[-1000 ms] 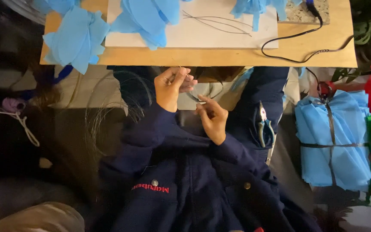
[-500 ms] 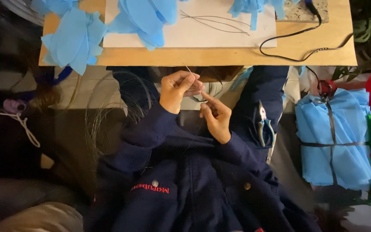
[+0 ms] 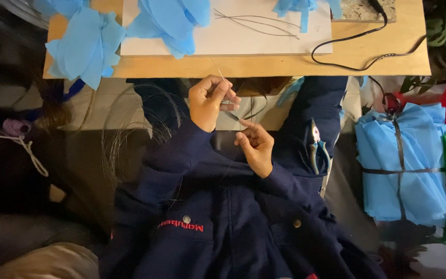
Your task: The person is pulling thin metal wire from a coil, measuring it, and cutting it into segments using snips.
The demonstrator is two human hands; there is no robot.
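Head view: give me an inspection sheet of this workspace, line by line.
Surface: wooden board with a white sheet on it.
Job's things: thin wire pinched in the left hand; its other end at the right hand.
Clutter: blue tissue pieces on the board; loose wires on the sheet; pliers on the lap.
Hands: both closed on the wire, close together above the lap.
Cables: black cable across the board's right end.
Surroundings: tied blue tissue bundle, red and green tissue at right; wire coil at left.
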